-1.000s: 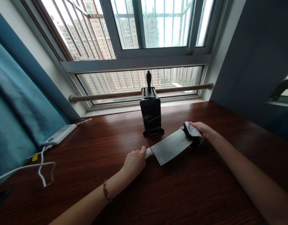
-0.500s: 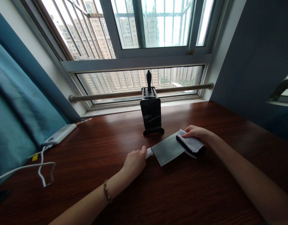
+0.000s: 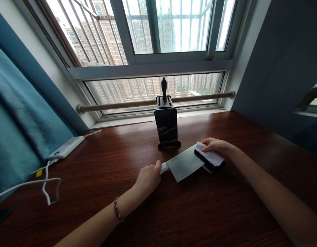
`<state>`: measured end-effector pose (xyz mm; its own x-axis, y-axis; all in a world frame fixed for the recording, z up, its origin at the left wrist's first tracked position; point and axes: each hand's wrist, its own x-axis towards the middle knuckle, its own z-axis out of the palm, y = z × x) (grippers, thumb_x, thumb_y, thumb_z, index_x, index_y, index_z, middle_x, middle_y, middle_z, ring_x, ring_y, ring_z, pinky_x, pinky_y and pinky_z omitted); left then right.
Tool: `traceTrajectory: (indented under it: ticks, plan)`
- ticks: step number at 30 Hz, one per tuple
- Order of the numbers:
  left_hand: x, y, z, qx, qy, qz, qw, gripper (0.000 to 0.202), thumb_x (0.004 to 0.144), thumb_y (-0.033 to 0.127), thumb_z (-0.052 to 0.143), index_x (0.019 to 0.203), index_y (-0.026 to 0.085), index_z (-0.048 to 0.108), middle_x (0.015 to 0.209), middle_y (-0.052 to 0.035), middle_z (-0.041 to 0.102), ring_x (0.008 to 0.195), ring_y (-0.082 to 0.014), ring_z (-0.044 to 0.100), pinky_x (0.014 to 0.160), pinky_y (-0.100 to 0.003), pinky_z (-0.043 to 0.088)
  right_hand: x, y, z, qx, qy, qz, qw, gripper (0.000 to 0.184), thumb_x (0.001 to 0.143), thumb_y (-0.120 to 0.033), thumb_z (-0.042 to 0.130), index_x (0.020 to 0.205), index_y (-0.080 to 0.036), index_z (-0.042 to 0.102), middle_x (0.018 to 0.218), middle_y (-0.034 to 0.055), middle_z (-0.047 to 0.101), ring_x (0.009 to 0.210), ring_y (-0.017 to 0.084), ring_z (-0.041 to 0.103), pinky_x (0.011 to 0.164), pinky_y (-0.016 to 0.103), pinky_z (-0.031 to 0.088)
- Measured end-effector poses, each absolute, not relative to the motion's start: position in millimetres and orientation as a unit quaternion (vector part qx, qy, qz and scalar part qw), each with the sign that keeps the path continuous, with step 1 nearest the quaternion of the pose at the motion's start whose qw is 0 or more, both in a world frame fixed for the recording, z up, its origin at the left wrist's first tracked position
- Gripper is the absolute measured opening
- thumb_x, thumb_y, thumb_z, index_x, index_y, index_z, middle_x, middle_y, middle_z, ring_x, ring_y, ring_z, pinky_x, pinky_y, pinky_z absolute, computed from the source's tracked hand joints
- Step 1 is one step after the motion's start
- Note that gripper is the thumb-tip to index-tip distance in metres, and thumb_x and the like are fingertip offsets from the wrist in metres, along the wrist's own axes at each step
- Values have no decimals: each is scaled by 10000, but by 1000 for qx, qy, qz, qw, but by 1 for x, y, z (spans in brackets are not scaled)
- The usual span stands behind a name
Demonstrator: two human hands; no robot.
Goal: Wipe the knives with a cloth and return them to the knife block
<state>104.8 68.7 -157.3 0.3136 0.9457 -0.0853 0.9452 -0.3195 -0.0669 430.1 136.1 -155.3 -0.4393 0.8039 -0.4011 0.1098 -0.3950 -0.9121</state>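
A broad cleaver (image 3: 184,165) lies flat on the dark wooden table (image 3: 173,212), blade pointing right. My left hand (image 3: 147,177) is closed around its handle, which is mostly hidden in the fist. My right hand (image 3: 215,145) presses a folded grey-and-black cloth (image 3: 209,159) onto the far end of the blade, fingers curled over the cloth. Just behind the blade stands a black knife block (image 3: 166,124) with one dark handle sticking up from it.
A white power bank (image 3: 66,147) with a white cable (image 3: 42,183) lies at the table's left. Blue curtain hangs at the left. A wooden rail and window sill run along the back edge. A dark blue wall closes the right side.
My right hand has slid the cloth leftward along the blade from its tip, then barely shifted. The left hand and cleaver have stayed still.
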Motion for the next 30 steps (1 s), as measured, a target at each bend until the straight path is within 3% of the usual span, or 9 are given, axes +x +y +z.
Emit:
traceTrajectory:
  ticks: [3, 9, 14, 22, 26, 30]
  plan:
    - [106, 69, -156, -809, -585, 56, -1, 201, 794, 100, 384, 960, 148, 487, 847, -115, 651, 816, -266, 633, 664, -342, 458, 435, 136, -153, -451, -510, 698, 220, 371, 597, -155, 764, 934, -75, 630, 887, 115, 662, 694, 208, 639, 592, 274, 537]
    - [104, 72, -154, -812, -582, 51, -5, 187, 779, 113, 398, 940, 154, 486, 854, -112, 651, 805, -270, 634, 639, -340, 458, 432, 136, -149, -524, -521, 640, 209, 300, 719, -354, 720, 798, -73, 649, 697, 84, 647, 530, 140, 590, 441, 190, 465]
    - [98, 69, -149, -810, -584, 56, -2, 176, 797, 149, 404, 950, 159, 489, 857, -107, 649, 799, -264, 634, 639, -335, 450, 429, 134, -145, -488, -531, 662, 203, 292, 660, -287, 762, 829, -73, 655, 729, 83, 653, 559, 150, 603, 469, 198, 479]
    - [95, 61, -126, -800, -600, -24, -14, 141, 831, 272, 439, 952, 200, 452, 859, -51, 650, 773, -255, 634, 600, -306, 404, 431, 133, -137, -409, -553, 659, 305, 365, 691, -294, 743, 961, -103, 587, 860, 80, 633, 688, 164, 611, 605, 232, 491]
    - [90, 60, -110, -793, -607, -44, -20, 144, 795, 313, 498, 908, 225, 484, 915, -24, 634, 781, -232, 619, 591, -283, 383, 435, 132, -121, -387, -640, 566, 345, 320, 707, -314, 728, 913, -114, 587, 828, 53, 606, 703, 152, 578, 609, 212, 461]
    - [73, 68, -87, -772, -629, -81, 47, 138, 808, 354, 488, 836, 223, 525, 898, -27, 584, 781, -216, 581, 654, -302, 412, 418, 105, -91, -424, -723, 365, 406, 231, 747, -368, 672, 817, -169, 578, 783, 53, 617, 695, 188, 577, 575, 244, 470]
